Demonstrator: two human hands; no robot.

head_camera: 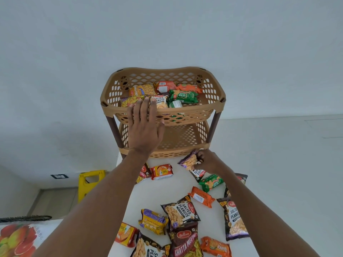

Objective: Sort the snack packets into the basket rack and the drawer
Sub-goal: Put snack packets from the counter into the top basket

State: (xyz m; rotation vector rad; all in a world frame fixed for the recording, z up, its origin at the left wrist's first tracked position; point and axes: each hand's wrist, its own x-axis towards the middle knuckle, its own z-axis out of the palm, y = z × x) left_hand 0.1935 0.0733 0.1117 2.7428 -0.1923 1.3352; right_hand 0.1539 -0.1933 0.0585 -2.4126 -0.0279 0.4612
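A tan two-tier basket rack (213,108) stands at the far end of the white table. Its top basket holds several snack packets, among them a salted peanuts packet (161,103) and a green biscuit packet (183,96). My left hand (143,129) lies flat with its fingers apart over the top basket's front rim, fingertips at the packets. My right hand (207,161) grips a peanut packet (189,161) just in front of the lower basket. Many more packets lie loose on the table, such as a salted peanuts packet (181,211). No drawer is in view.
The white table (278,173) ends on the left about where my left forearm crosses it. A yellow floor sign (87,184) stands on the floor at the left. A fruit-printed cloth (16,238) shows at the bottom left. The rack's lower basket (183,138) holds nothing visible.
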